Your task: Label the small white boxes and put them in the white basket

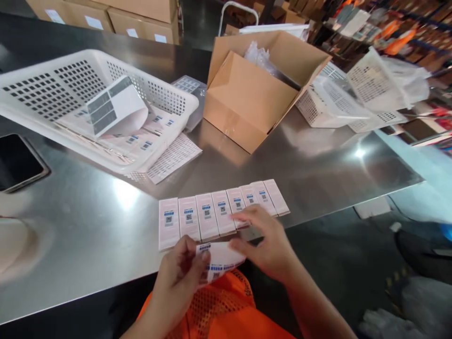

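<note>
A row of several slim white boxes [215, 214], most with a small blue-and-QR label, lies side by side near the front edge of the steel table [310, 165]. My left hand [178, 278] holds a sheet of stickers [221, 261] just below the row. My right hand [266, 242] rests its fingertips at the sheet's right end, right in front of the boxes in the middle of the row. An orange mesh vest [219, 306] lies under my hands.
A white plastic basket [45, 89] with label sheets stands at the left. An open cardboard box [257, 84] sits at the back centre, with more white baskets [353, 99] to its right. A dark tray [17, 162] is at the far left edge.
</note>
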The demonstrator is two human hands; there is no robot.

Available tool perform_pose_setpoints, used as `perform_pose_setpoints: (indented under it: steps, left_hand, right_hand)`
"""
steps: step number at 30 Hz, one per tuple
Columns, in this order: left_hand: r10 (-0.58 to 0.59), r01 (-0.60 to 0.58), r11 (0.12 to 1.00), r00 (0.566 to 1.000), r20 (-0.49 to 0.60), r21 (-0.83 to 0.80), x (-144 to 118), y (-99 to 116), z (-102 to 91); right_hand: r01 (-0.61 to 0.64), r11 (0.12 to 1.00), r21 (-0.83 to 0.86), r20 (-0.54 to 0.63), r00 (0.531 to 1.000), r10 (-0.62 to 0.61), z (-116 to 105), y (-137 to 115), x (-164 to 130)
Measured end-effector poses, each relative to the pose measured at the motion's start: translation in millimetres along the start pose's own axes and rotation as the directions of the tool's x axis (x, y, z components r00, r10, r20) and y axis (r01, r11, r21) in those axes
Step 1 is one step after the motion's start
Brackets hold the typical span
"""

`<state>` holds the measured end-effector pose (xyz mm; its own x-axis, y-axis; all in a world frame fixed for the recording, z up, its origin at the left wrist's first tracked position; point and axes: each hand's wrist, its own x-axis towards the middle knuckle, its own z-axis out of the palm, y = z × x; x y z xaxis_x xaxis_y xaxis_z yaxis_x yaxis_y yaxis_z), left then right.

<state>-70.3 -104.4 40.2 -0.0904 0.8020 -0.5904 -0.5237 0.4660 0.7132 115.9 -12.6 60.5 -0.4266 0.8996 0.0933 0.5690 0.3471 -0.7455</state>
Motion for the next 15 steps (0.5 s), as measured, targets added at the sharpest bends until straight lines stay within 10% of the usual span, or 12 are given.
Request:
perform_pose_setpoints:
  steps: [9,12,15]
  left_hand:
    - [-0.005,-0.002,0.987,0.999,0.043,0.160,4,-2,-12.8]
    - [-0.061,0.056,0.986,0.998,0.030,0.156,5,-3,-13.0]
    - [-0.128,0.128,0.989,0.992,-0.010,0.074,6,-4,-15.7]
  right_hand:
    - [0.593,0.790,-0.156,0.071,0.805,-0.589,34,-4,-24]
    - [0.515,0.856,0.047,0.018,0.856,-0.516,19,5,-32]
    - [0.158,0.968,0.195,-0.348,0.934,-0.082,-15,27,-22]
